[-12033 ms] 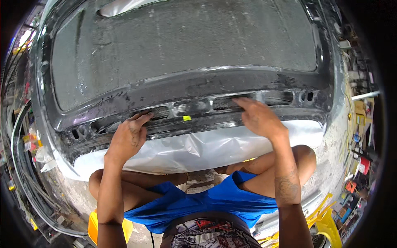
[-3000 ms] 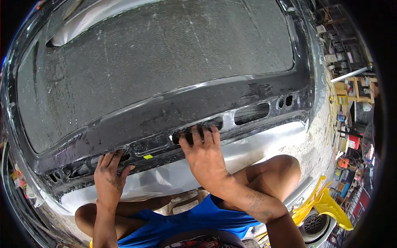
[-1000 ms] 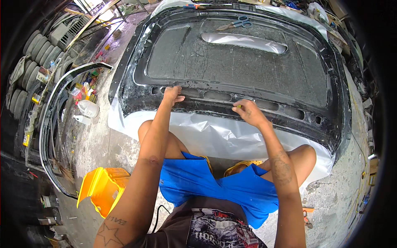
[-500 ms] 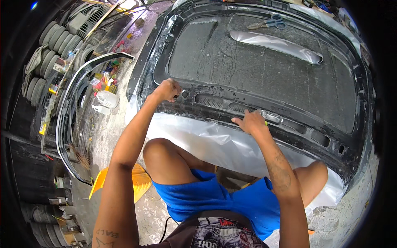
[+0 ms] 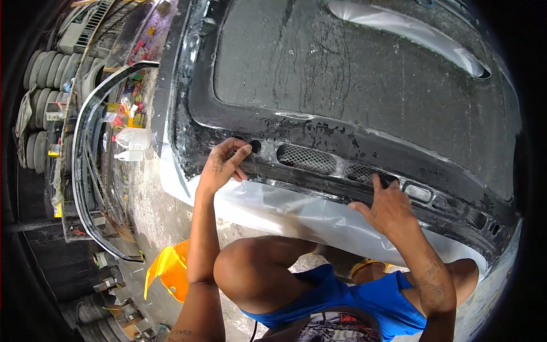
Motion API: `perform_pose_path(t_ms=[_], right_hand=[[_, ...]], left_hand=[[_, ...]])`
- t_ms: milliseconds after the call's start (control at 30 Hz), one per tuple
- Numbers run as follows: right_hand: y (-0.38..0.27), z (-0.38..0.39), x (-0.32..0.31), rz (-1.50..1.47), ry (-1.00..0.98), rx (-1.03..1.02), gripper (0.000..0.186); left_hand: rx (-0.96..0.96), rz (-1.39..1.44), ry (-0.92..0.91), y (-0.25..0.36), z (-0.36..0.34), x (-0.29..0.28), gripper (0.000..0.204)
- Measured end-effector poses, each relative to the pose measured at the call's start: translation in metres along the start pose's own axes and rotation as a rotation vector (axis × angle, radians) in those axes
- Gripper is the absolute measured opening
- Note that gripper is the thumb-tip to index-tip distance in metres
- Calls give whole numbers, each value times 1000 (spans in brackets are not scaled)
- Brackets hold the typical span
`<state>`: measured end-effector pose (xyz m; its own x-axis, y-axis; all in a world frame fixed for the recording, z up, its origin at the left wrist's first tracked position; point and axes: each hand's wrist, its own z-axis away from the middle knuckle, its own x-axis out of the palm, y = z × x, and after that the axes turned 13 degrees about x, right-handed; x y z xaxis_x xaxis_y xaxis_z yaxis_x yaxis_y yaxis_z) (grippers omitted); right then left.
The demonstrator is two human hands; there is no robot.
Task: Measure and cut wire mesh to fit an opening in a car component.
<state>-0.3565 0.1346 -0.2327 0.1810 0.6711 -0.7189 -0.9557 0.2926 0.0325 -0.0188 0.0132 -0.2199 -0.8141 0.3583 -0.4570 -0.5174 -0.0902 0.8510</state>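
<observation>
A large black car body panel (image 5: 364,139) with a grey textured middle lies in front of me on crumpled silvery-white sheeting (image 5: 296,211). Along its near band run openings, some backed by wire mesh (image 5: 305,159). My left hand (image 5: 227,162) is closed on the band's left part, fingers curled beside a small round hole (image 5: 255,146) and partly hidden. My right hand (image 5: 387,208) is open, its fingertips at the second mesh opening and partly inside it, thumb apart on the front edge.
A long curved strip (image 5: 84,148) lies at the left beside plastic bottles (image 5: 134,138), clutter and stacked tyres (image 5: 41,108). A yellow plastic piece (image 5: 168,273) is on the rough floor left of my bent knees.
Over the last seconds my left hand has shifted to the band's left end, near the round hole. My view has turned, and since half a second ago the panel appears larger.
</observation>
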Motion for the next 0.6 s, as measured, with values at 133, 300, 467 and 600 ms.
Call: perform_pose_path(t_ms=[133, 300, 467, 600], right_hand=[[4, -3, -8, -56, 14, -88, 93], [5, 7, -4, -240, 169, -156, 87], [1, 20, -2, -23, 127, -6, 88], [-4, 6, -14, -52, -84, 55, 89]], left_hand=[[-60, 179, 1, -3, -12, 6, 25], [-118, 275, -79, -16, -22, -2, 26], [-113, 253, -146, -19, -24, -3, 25], [-98, 313, -231, -23, -27, -12, 27]])
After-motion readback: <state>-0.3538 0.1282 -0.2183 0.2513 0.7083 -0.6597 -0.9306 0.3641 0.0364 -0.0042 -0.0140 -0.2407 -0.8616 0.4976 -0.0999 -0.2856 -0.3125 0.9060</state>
